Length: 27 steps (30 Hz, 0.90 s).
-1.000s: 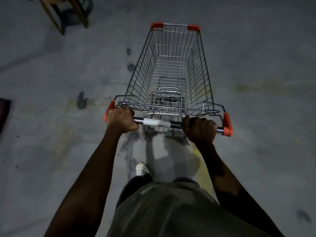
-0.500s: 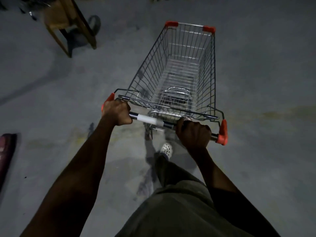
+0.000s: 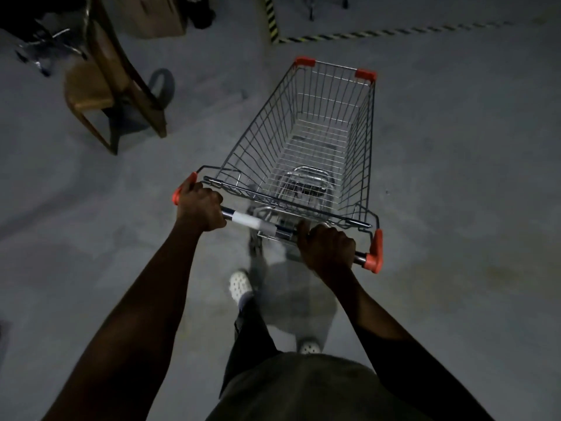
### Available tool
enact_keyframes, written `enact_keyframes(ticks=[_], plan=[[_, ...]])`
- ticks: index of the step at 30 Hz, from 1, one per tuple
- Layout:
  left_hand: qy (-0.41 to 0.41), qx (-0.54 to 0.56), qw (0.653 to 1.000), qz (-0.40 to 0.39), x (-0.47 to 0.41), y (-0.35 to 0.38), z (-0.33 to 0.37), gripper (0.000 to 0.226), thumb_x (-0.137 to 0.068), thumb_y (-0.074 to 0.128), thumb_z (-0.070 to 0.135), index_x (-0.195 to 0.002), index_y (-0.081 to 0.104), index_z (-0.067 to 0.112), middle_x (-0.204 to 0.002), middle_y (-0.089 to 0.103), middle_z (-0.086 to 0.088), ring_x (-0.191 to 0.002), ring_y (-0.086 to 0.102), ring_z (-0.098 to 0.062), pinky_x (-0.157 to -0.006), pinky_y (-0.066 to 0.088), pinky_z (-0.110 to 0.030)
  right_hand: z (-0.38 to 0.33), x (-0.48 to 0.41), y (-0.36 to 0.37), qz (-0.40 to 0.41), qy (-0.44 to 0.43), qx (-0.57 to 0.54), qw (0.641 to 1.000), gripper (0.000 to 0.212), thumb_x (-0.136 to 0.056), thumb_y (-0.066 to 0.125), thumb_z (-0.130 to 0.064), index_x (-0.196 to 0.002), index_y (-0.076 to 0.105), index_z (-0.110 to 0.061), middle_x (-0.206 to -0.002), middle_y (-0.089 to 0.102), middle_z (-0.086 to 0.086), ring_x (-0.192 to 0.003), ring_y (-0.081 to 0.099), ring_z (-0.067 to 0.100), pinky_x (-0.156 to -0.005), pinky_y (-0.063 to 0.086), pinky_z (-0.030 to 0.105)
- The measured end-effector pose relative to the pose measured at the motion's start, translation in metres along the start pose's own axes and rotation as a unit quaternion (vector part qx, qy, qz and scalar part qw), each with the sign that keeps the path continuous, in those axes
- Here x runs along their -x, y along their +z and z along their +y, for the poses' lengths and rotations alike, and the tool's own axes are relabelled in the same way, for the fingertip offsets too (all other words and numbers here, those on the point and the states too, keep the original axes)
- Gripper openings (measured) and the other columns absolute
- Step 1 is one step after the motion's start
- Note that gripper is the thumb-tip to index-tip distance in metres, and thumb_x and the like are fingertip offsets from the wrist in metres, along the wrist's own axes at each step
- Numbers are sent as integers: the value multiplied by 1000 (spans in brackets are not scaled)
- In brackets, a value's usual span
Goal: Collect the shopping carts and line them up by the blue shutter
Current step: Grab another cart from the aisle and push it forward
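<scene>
Concrete floor (image 3: 455,177), dim; cart (image 3: 318,141) in transit.
Both hands' fingers clamped on handle (image 3: 258,221): left (image 3: 200,208), right (image 3: 328,247). Shutter unseen; next, steer past chair (image 3: 112,86).

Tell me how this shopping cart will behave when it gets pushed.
The shopping cart probably pushes light: its wire basket looks empty. It should roll easily on the smooth concrete floor. With left hand and right hand spread along the handle, steering should stay controlled.
</scene>
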<state>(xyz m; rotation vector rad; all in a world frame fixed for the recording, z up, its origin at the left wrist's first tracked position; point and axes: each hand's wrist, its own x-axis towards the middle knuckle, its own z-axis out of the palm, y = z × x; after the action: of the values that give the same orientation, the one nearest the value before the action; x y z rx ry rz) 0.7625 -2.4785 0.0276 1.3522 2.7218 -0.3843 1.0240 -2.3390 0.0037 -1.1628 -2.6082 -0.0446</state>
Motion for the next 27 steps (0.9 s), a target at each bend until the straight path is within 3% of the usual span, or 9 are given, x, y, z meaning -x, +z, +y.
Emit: enact_keyframes(ticks=[3,5,6,9,13,15,19,24,27], plan=[[-1,10,999,36,-87,2,-47,23,-65,73,34,-80,76,16,-81,71,-8,-98,66,-33,-119,27,-46,-36,-73,30,-3,-25,48,999,61,-107,33,-45,-67,68,-15,-51,56,6,-44,57,26,-52,28,27],[-8,22,999,24,-146,-2,-74,24,-66,75,33,-81,76,14,-83,71,-11,-101,65,-36,-116,29,-47,-60,-128,42,4,-33,37,999,52,-104,46,-39,-63,66,-12,-48,54,8,-41,56,26,-50,37,27],[-7,26,1000,16,-176,-5,-86,23,-67,75,33,-82,76,15,-83,70,-10,-102,64,-35,-116,28,-46,-72,-154,46,-12,-27,33,999,56,-104,44,-43,-60,63,-13,-48,55,9,-42,57,27,-50,40,28],[11,12,1000,16,-260,-19,-119,21,-66,73,32,-82,75,19,-81,69,-5,-98,64,-33,-115,28,-48,-106,-232,53,-121,5,19,992,79,-103,12,-64,-69,65,-17,-66,67,9,-63,69,30,-58,41,31],[39,-11,999,-12,-353,-41,-155,26,-75,72,38,-94,74,21,-98,71,-4,-110,60,-32,-114,23,-50,-140,-325,69,-181,94,-33,978,91,-90,16,-88,-86,75,-20,-90,74,9,-91,71,31,-73,39,37],[53,-19,998,-17,-396,-52,-169,29,-79,71,44,-98,73,23,-103,70,-3,-112,59,-31,-112,23,-48,-155,-361,83,-163,113,-16,980,96,-84,18,-95,-81,75,-17,-83,73,12,-85,72,34,-69,40,36],[79,-7,997,1,-487,-58,-202,29,-70,61,43,-82,73,20,-86,69,-3,-99,62,-31,-107,29,-50,-179,-429,118,-81,105,-4,991,86,-81,42,-95,-57,61,-15,-54,60,10,-51,64,32,-54,42,30],[105,-7,994,30,-607,-67,-234,17,-64,72,30,-75,72,17,-82,67,-9,-93,62,-35,-99,29,-49,-205,-537,140,-82,101,-3,991,88,-77,35,-98,-66,70,-17,-62,69,8,-58,70,30,-57,47,30],[110,1,994,30,-695,-77,-251,21,-64,69,31,-75,72,13,-84,66,-15,-93,62,-39,-99,32,-52,-218,-615,163,-89,118,-29,989,87,-79,33,-94,-58,65,-16,-52,63,7,-47,64,28,-49,37,26]])
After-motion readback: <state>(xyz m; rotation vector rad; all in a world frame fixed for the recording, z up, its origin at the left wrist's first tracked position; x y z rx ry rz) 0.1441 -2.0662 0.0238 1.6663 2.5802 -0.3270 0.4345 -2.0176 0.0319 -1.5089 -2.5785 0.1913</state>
